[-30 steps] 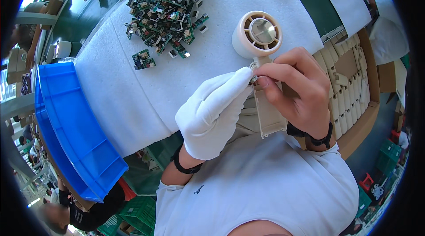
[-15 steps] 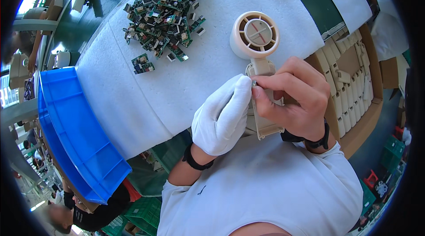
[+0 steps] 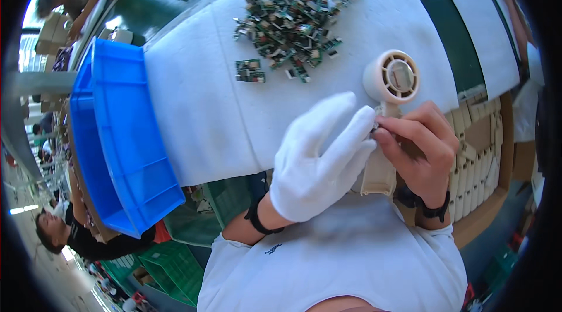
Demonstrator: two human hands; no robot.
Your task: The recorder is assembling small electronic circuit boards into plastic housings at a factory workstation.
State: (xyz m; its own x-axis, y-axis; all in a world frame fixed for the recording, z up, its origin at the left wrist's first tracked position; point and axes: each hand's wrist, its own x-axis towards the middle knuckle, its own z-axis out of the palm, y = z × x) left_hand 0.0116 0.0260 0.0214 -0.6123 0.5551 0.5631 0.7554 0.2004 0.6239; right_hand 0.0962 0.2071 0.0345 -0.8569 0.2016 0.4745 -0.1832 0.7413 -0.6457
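Note:
A cream handheld fan [image 3: 391, 76] with a round grille head lies on the white foam sheet, its handle shell [image 3: 379, 177] pointing toward me and partly hidden by my hands. My right hand [image 3: 422, 148], bare, pinches a small shiny piece [image 3: 375, 127] between thumb and index finger, over the handle. The piece is too small to name. My left hand [image 3: 319, 163], in a white glove, has its fingers stretched and apart, with two fingertips right beside that piece. Farther off, a pile of small green circuit boards [image 3: 290, 25] sits on the foam sheet [image 3: 193, 95].
A blue plastic bin [image 3: 137, 142] stands at the left edge of the table. To the right, a cardboard box [image 3: 506, 154] holds rows of cream handle shells [image 3: 477, 180]. Green crates [image 3: 170, 271] are at lower left. A co-worker in black [image 3: 88, 239] is beyond the blue bin.
My left hand's fingers have spread from a closed grip. The right hand still pinches the small piece. The whole view has shifted, so the fan and pile appear farther right.

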